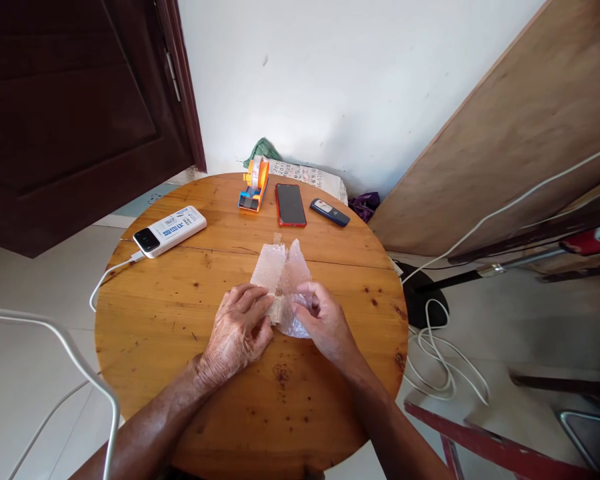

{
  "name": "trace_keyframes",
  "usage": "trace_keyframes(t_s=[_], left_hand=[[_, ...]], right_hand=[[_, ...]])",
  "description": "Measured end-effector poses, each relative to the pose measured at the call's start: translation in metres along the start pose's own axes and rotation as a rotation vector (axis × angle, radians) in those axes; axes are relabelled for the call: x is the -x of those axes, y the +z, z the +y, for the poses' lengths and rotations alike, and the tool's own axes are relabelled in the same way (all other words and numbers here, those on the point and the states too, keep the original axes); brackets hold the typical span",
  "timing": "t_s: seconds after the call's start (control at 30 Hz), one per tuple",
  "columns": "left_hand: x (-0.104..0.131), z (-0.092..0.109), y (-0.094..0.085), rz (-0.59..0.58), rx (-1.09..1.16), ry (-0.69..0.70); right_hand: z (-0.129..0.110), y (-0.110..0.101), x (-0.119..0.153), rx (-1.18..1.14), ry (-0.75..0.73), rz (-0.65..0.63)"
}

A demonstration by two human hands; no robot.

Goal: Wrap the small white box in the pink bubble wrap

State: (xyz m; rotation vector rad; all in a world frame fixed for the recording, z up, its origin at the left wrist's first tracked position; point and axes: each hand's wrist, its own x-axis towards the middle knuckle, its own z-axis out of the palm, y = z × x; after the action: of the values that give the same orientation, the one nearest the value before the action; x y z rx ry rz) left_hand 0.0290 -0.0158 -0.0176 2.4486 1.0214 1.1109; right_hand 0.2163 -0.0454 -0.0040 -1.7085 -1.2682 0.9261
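1. So, the white power bank (pixel 170 231) at the table's far left has blue characters printed on it, too small to read; a white cable (pixel 111 272) runs from its end.
2. A printed sack (pixel 307 177) behind the table shows dark lettering, unreadable.
3. The left hand (pixel 237 333) lies fingers-down, lightly curled, pressing the near left part of a bubble-wrap packet (pixel 281 275) mid-table.
4. The right hand (pixel 324 321) pinches the packet's near right edge, thumb and fingers closed on it.
5. Farther back sit an orange tape dispenser (pixel 254 185), a red-edged phone (pixel 290 204) and a small dark remote (pixel 330 212) on the round wooden table (pixel 180 333).
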Motion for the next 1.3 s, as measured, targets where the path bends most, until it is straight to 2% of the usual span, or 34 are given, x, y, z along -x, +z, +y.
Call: trace_keyframes(t_s=[0.13, 0.3, 0.47, 0.63, 0.77, 0.87, 1.03, 1.13, 1.2, 1.3], left_hand=[[-0.002, 0.002, -0.002, -0.006, -0.037, -0.005], [-0.004, 0.006, -0.004, -0.023, -0.031, -0.019], [-0.003, 0.005, -0.001, -0.030, 0.026, -0.066], [-0.001, 0.005, 0.000, -0.008, 0.132, -0.171], [0.000, 0.007, -0.004, 0.007, 0.270, -0.287], [-0.002, 0.007, -0.005, 0.058, 0.373, -0.388], [-0.005, 0.009, 0.000, 0.094, 0.382, -0.461], [-0.005, 0.010, 0.004, 0.081, 0.349, -0.448], [-0.004, 0.010, 0.006, 0.067, 0.307, -0.423], [-0.003, 0.008, 0.008, 0.064, 0.265, -0.390]], right_hand=[[-0.010, 0.007, 0.000, -0.301, 0.067, -0.079], [-0.023, 0.017, -0.005, -0.397, 0.047, -0.097], [-0.033, 0.023, -0.009, -0.312, 0.035, -0.138], [-0.039, 0.016, -0.002, -0.160, 0.007, -0.208], [-0.037, 0.015, 0.007, 0.027, -0.109, -0.249], [-0.036, 0.020, 0.011, 0.228, -0.220, -0.229], [-0.036, 0.025, 0.014, 0.456, -0.326, -0.226], [-0.038, 0.019, 0.014, 0.418, -0.306, -0.283], [-0.038, 0.014, 0.014, 0.305, -0.274, -0.318], [-0.037, 0.007, 0.008, 0.112, -0.229, -0.238]])
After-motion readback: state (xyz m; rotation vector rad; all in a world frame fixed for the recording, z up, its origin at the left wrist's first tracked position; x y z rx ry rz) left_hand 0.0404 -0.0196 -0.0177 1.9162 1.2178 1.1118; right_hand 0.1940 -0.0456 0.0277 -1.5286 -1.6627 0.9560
